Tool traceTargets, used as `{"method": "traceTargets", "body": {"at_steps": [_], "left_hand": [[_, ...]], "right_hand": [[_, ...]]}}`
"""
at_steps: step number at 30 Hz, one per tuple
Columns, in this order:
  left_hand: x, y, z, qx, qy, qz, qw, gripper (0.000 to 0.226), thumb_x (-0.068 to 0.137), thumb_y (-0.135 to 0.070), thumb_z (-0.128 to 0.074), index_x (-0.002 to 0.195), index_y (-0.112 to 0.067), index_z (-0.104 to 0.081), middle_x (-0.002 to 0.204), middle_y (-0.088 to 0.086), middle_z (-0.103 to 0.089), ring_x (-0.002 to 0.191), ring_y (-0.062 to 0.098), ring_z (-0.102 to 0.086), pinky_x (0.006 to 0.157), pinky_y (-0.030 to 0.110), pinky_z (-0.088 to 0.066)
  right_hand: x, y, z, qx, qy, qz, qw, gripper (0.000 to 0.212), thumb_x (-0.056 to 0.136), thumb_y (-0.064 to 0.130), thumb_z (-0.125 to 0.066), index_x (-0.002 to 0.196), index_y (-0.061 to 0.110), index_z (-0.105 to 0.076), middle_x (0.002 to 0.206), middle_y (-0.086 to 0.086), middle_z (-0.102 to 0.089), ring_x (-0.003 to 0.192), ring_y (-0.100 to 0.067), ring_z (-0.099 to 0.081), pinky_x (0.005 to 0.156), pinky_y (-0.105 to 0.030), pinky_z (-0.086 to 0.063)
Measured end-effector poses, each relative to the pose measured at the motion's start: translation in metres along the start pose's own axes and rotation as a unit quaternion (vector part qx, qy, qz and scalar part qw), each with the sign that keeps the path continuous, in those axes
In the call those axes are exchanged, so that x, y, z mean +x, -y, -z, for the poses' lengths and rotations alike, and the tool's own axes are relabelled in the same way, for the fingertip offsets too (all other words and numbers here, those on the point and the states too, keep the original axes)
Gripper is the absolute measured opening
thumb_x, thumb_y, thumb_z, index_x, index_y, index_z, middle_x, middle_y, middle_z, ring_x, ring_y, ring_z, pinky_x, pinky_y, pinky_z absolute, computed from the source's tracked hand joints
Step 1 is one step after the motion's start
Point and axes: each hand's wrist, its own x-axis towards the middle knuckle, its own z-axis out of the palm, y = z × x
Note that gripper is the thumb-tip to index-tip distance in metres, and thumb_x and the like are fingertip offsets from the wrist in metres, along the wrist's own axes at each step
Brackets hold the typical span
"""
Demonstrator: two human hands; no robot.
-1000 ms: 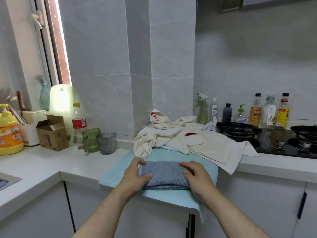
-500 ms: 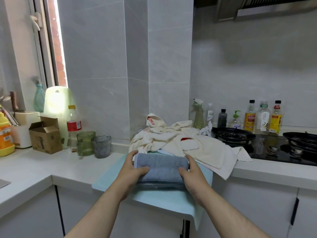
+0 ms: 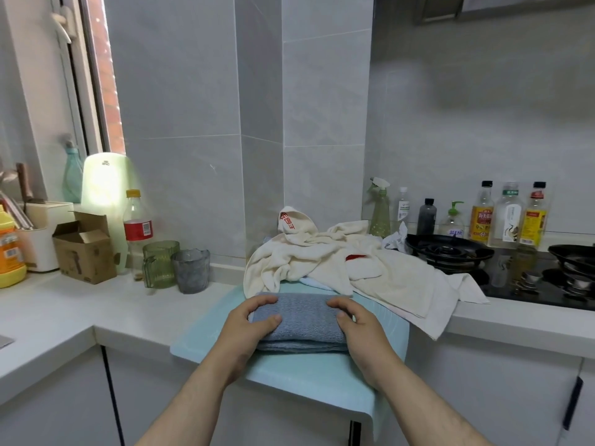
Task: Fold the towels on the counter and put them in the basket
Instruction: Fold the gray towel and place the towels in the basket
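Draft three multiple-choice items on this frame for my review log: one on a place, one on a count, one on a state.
1. Where does the folded grey-blue towel lie?
A. On the light-blue towel spread over the counter edge
B. On the floor
C. In a drawer

2. How many cups stand next to the red-labelled bottle?
A. One
B. Two
C. Four

3. What state is the cream towel pile in?
A. Neatly folded
B. Crumpled and unfolded
C. Hung on a hook

Answers:
1 A: light-blue cloth shows all round the folded towel.
2 B: only a green cup and a grey cup stand there.
3 B: it lies in loose, rumpled folds behind the grey-blue towel.
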Motion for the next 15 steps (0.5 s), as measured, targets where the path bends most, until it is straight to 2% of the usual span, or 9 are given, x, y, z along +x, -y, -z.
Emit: {"method": "traceTargets", "body": {"at_steps": [2, 6, 10, 15], "left_hand": [[-0.0008, -0.0024, 0.0017, -0.003, 0.009, 0.014, 1.000, 0.029, 0.082, -0.006, -0.074, 0.107, -0.022, -0.069, 0.117, -0.008, -0.058, 0.099, 0.009, -0.059, 0.069, 0.012, -0.049], [0.0013, -0.0021, 0.0047, 0.006, 0.022, 0.019, 1.000, 0.034, 0.079, -0.005, -0.076, 0.105, -0.026, -0.070, 0.119, -0.006, -0.059, 0.107, 0.014, -0.059, 0.086, 0.023, -0.049], [0.0004, 0.0004, 0.0026, 0.028, 0.017, 0.003, 0.999, 0.036, 0.080, -0.003, -0.075, 0.105, -0.028, -0.069, 0.119, -0.015, -0.056, 0.111, 0.009, -0.055, 0.090, 0.022, -0.047], [0.0001, 0.0009, 0.0028, 0.045, 0.015, -0.004, 0.999, 0.036, 0.082, -0.004, -0.073, 0.107, -0.029, -0.068, 0.119, -0.018, -0.055, 0.112, 0.006, -0.053, 0.093, 0.023, -0.045]], "right_hand": [[0.0012, -0.0020, 0.0012, -0.001, 0.022, -0.004, 1.000, 0.019, 0.095, 0.018, -0.056, 0.105, 0.032, -0.065, 0.116, 0.006, -0.059, 0.108, -0.012, -0.056, 0.089, -0.024, -0.044], [-0.0012, -0.0049, 0.0004, -0.012, 0.022, 0.004, 1.000, 0.026, 0.084, 0.022, -0.068, 0.103, 0.039, -0.063, 0.120, 0.000, -0.056, 0.110, -0.017, -0.056, 0.098, -0.035, -0.048], [-0.0017, -0.0041, 0.0030, -0.005, 0.013, 0.001, 1.000, 0.030, 0.088, 0.006, -0.065, 0.104, 0.031, -0.063, 0.116, 0.002, -0.058, 0.106, -0.016, -0.057, 0.088, -0.024, -0.047], [-0.0030, 0.0000, 0.0015, 0.000, 0.008, -0.005, 1.000, 0.030, 0.089, 0.002, -0.063, 0.105, 0.028, -0.063, 0.110, 0.006, -0.059, 0.104, -0.015, -0.058, 0.085, -0.021, -0.046]]}}
